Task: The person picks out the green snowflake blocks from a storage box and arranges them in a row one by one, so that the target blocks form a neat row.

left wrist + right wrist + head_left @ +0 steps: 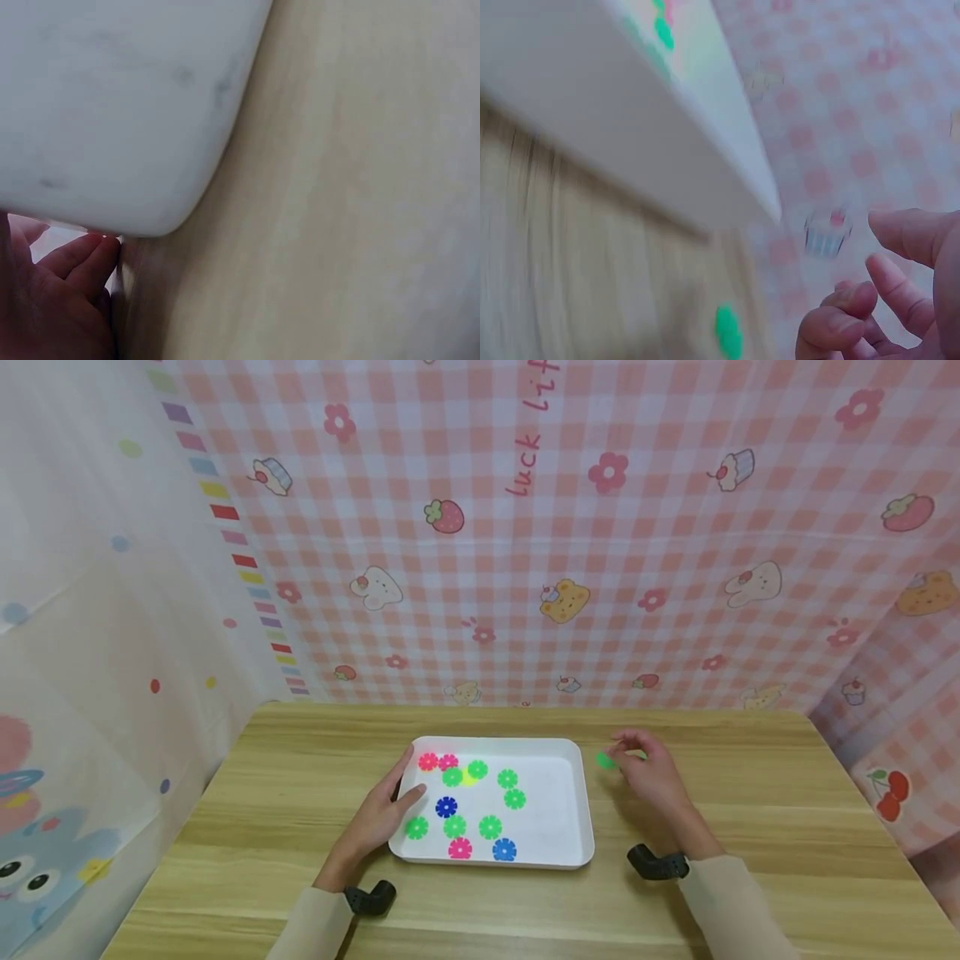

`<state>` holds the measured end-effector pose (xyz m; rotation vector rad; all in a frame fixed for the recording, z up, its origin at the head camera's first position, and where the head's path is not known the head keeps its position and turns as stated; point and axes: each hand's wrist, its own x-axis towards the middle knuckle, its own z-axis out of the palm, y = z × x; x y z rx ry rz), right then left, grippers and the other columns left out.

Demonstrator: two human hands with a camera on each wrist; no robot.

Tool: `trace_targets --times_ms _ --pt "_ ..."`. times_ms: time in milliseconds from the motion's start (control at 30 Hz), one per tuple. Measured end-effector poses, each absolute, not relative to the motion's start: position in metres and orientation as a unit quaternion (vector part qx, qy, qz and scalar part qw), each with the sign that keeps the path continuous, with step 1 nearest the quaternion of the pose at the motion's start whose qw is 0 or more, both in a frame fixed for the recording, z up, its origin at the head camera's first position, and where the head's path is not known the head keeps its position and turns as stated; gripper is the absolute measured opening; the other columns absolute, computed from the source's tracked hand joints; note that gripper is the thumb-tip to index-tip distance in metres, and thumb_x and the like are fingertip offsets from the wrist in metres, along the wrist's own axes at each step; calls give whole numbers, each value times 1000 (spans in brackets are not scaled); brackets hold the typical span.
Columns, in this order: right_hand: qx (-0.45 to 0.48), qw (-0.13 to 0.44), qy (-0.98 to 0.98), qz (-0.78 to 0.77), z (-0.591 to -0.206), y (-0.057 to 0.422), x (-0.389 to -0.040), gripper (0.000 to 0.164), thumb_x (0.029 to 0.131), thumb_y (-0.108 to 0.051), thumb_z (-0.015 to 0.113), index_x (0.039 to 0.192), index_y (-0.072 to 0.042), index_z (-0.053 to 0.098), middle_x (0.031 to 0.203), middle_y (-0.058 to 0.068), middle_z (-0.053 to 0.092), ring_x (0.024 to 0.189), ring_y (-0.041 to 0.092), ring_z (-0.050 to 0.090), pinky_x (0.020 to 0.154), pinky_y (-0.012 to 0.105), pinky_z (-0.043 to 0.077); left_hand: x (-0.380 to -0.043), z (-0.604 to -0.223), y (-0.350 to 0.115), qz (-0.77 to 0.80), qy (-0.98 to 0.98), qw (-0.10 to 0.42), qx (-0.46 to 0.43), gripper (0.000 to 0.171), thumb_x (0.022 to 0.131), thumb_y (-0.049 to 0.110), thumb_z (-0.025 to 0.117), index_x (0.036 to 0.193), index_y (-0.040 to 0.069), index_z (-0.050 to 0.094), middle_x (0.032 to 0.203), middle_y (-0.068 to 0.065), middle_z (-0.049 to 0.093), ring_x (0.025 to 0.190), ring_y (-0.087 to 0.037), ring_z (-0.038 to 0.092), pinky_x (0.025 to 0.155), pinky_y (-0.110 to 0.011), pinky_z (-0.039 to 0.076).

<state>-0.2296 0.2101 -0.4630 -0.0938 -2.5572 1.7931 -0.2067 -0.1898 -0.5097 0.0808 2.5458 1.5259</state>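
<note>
A white rectangular tray (pixel 551 802) lies on the table and holds several flat notched plastic discs. Green discs (pixel 491 827) are the most common, beside pink discs (pixel 460 848), a dark blue disc (pixel 446 807), a lighter blue disc (pixel 504 850) and a partly covered yellow disc (pixel 469 777). My left hand (pixel 382 814) grips the tray's left side, thumb over the rim and fingers along the outer wall. Right of the tray, my right hand (pixel 648 772) hovers with loosely bent fingers beside a loose green disc (pixel 728 331). Nothing shows between its thumb and fingers in the right wrist view.
The wooden table (pixel 795 827) runs back to a pink checked cloth (pixel 495 560) hung behind it. A white patterned cloth (pixel 97 610) hangs on the left. Black wrist cameras (pixel 657 863) sit on both wrists, low over the table.
</note>
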Motion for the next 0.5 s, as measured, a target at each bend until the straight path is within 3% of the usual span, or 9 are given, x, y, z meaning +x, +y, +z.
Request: trace_targets --times_ms 233,500 --pt "11 -45 -808 587 -448 178 -221 33 98 -18 63 125 -1 55 108 11 54 56 7 41 50 20 35 -206 -509 -190 512 854 88 24 68 103 32 51 159 34 13 167 2 11 154 -24 8 124 -49 9" --pt "42 -82 -816 571 -450 142 -217 31 94 -16 69 121 -5 59 103 9 57 58 14 45 49 22 37 -205 -508 -188 515 853 83 29 68 103 31 51 160 30 14 167 -2 11 153 -27 8 123 -50 9"
